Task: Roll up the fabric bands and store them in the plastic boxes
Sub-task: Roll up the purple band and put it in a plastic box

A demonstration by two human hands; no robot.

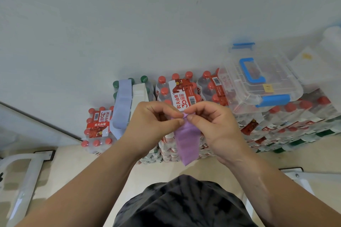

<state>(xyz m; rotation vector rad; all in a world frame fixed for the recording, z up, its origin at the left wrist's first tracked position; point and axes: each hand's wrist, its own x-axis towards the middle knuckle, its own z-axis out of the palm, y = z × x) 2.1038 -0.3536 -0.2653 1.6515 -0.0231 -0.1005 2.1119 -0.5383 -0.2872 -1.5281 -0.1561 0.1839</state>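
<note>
Two bands, neither stored yet. Pinching purple band (187, 142) top end: left hand (153, 123), right hand (212, 125); roll barely started. Unrolled blue band (121, 105) draped on bottles (208, 86). Clear box (258, 83) closed.

One wide-angle view from the person's head faces forward and steeply down. The left hand (153, 125) and right hand (215, 127) sit close at centre, bottled-water packs (184, 90) just beyond, wall (129, 24) above, floor (83, 162) below.

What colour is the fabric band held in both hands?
The fabric band is light purple, in the head view.
</note>
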